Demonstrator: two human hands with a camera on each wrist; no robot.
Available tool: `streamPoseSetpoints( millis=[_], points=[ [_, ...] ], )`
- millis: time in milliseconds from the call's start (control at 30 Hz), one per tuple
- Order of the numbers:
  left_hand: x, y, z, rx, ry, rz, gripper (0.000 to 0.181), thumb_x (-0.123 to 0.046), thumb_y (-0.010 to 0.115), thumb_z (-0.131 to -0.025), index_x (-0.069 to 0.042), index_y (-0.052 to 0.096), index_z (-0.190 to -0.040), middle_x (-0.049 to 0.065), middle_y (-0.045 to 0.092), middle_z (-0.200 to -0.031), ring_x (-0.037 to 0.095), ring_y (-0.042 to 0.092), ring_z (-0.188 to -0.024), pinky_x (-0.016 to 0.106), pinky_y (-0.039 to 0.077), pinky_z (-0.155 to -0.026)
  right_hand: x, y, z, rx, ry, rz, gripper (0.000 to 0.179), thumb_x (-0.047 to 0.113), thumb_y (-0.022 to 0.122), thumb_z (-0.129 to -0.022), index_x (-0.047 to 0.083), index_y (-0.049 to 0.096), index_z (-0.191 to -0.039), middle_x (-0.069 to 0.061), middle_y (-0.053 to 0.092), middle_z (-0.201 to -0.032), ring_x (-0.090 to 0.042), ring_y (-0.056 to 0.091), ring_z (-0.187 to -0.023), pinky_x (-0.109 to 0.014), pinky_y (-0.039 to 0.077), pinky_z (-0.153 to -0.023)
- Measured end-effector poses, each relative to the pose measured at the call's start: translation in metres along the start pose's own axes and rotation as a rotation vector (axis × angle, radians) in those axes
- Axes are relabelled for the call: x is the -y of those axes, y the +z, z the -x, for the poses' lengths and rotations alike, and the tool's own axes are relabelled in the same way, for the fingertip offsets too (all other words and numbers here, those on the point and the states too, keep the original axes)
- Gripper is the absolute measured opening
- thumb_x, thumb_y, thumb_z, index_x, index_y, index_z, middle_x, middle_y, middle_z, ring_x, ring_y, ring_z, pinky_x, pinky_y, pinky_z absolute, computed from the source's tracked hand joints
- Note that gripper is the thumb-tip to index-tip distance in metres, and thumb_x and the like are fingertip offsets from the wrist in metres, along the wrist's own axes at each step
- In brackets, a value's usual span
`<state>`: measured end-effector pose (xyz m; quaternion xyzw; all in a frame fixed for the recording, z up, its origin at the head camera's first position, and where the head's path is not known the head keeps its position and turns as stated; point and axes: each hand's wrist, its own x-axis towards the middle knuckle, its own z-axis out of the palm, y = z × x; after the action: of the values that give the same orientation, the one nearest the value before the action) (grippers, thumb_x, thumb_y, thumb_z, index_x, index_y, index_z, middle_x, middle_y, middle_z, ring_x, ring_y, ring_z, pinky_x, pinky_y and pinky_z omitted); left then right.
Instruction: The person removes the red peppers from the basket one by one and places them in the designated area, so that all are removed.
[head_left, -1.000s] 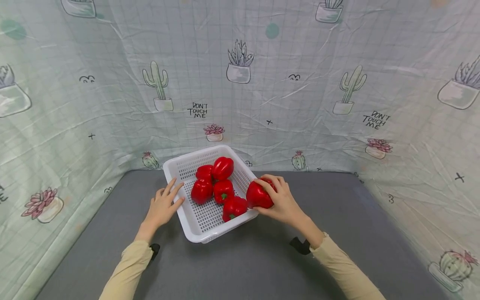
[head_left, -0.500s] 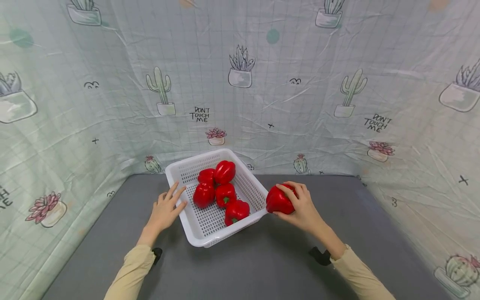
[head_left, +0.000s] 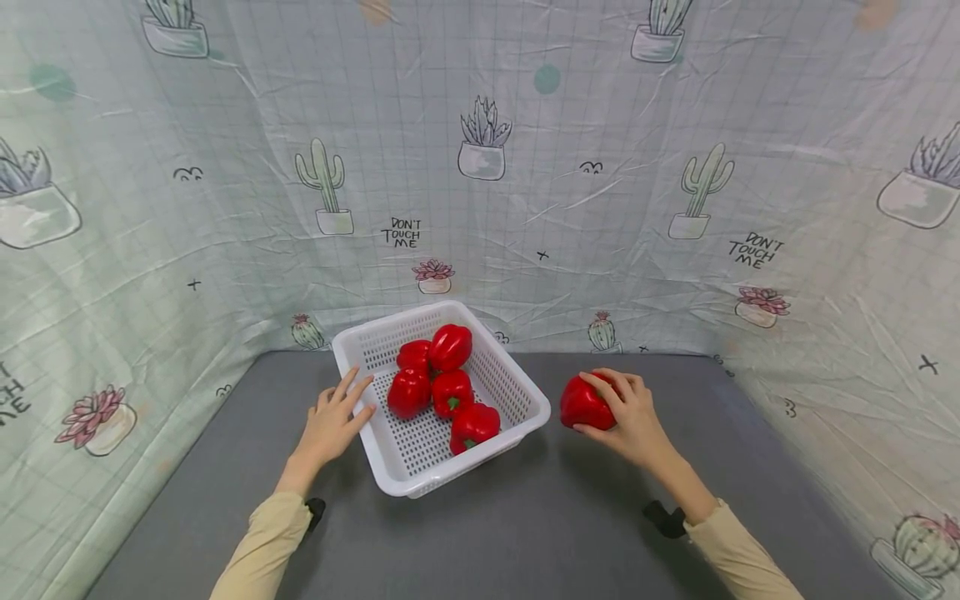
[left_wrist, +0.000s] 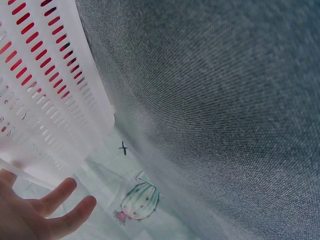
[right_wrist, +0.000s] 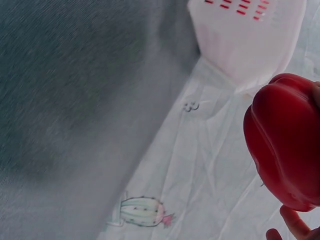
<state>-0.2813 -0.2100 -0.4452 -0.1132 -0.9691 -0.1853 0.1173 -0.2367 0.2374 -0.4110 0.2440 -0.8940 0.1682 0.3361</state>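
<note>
In the head view a white plastic basket (head_left: 378, 465) with slotted walls sits at an angle on the grey table. Several red bell peppers (head_left: 452, 393) lie inside it. My left hand (head_left: 330, 423) rests on the basket's left rim with its fingers spread and fairly straight; the left wrist view shows these fingers (left_wrist: 75, 215) beside the slotted wall. Right of the basket, my right hand (head_left: 630, 421) grips another red bell pepper (head_left: 585, 403) between thumb and fingers, apart from the basket. That pepper fills the right side of the right wrist view, where most of the hand is out of frame.
The grey tabletop (head_left: 480, 542) stretches in front of and beside the basket. A pale curtain (head_left: 525, 217) printed with cacti and succulents hangs behind and along both sides. Dark straps (head_left: 666, 518) circle both wrists.
My right hand has carried the bell pepper rightward, from the basket's right rim to a spot beyond it. The left hand stays at the left rim. The whole view has shifted slightly.
</note>
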Motion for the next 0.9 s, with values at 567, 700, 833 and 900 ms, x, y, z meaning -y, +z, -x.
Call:
streamPoseSetpoints(
  millis=[567,700,833,900],
  points=[
    [-0.001,0.0,-0.001,0.013,-0.009,-0.007,0.057,-0.049,0.038,-0.09,-0.018,0.034,-0.138,0.011,0.017,-0.149,0.05,0.029,-0.121,0.07,0.027,-0.087,-0.039,0.003,0.008,0.016,0.041,0.062,0.074,0.029,0.082,-0.057,0.017,0.05,-0.123,-0.012,0.047,-0.12,-0.038,0.039,-0.1,-0.047,0.034,-0.07],
    [0.0,0.001,-0.002,0.015,-0.007,-0.007,0.058,-0.049,0.038,-0.09,-0.017,0.034,-0.138,0.011,0.017,-0.149,0.05,0.028,-0.121,0.07,0.027,-0.087,-0.048,0.005,0.008,0.025,0.055,0.077,0.072,0.028,0.081,-0.059,0.016,0.049,-0.122,-0.013,0.047,-0.119,-0.038,0.038,-0.101,-0.049,0.034,-0.07],
    [0.0,0.0,-0.002,0.013,-0.005,-0.008,0.057,-0.049,0.038,-0.09,-0.017,0.034,-0.138,0.011,0.018,-0.149,0.05,0.029,-0.121,0.07,0.027,-0.087,-0.056,0.008,0.008,0.038,0.062,0.09,0.069,0.028,0.08,-0.061,0.016,0.049,-0.122,-0.014,0.046,-0.119,-0.039,0.037,-0.1,-0.05,0.034,-0.069],
    [0.0,0.0,-0.002,0.016,-0.007,-0.011,0.058,-0.049,0.038,-0.09,-0.017,0.034,-0.138,0.012,0.017,-0.149,0.05,0.029,-0.121,0.07,0.027,-0.087,-0.061,0.011,0.007,0.041,0.057,0.097,0.069,0.029,0.08,-0.061,0.016,0.049,-0.122,-0.015,0.046,-0.119,-0.039,0.037,-0.1,-0.051,0.034,-0.069]
  ],
)
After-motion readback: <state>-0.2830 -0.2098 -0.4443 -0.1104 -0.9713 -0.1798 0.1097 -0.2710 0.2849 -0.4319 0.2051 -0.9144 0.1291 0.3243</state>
